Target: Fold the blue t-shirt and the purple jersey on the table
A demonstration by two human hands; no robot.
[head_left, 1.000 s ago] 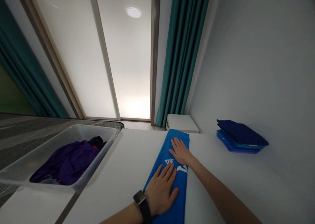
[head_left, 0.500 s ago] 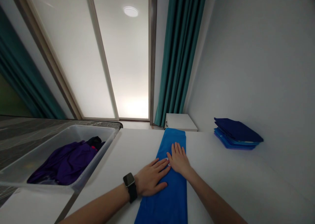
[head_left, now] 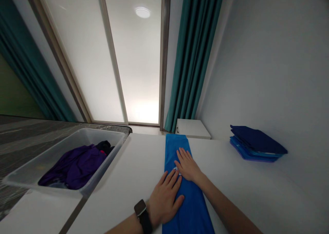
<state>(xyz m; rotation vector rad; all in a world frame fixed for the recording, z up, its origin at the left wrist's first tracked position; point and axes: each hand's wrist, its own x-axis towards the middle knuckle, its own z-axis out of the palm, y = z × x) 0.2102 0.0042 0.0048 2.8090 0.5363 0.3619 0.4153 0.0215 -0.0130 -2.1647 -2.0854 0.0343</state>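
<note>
Both hands lie flat on a long strip of smooth blue cloth that stretches away on the white bench. The left hand has its palm down, fingers a little apart and thumb out wide, gripping nothing; a square-faced watch on a black band circles its wrist. Just beyond it, the right hand presses down as well, fingers extended, also holding nothing. Between the two, a scrap of white print peeks out, mostly covered. The strip's far end, straight-edged, reaches past the right hand's fingertips.

Well to the left of the left hand sits a cloudy, translucent plastic bin, oblong with rounded corners. In it lies a soft, crumpled heap of purple fabric, with a dark bunched piece showing a dab of red. Well to the right of the right hand is a neat, layered stack of folded cloth, navy above brighter blues.
</note>
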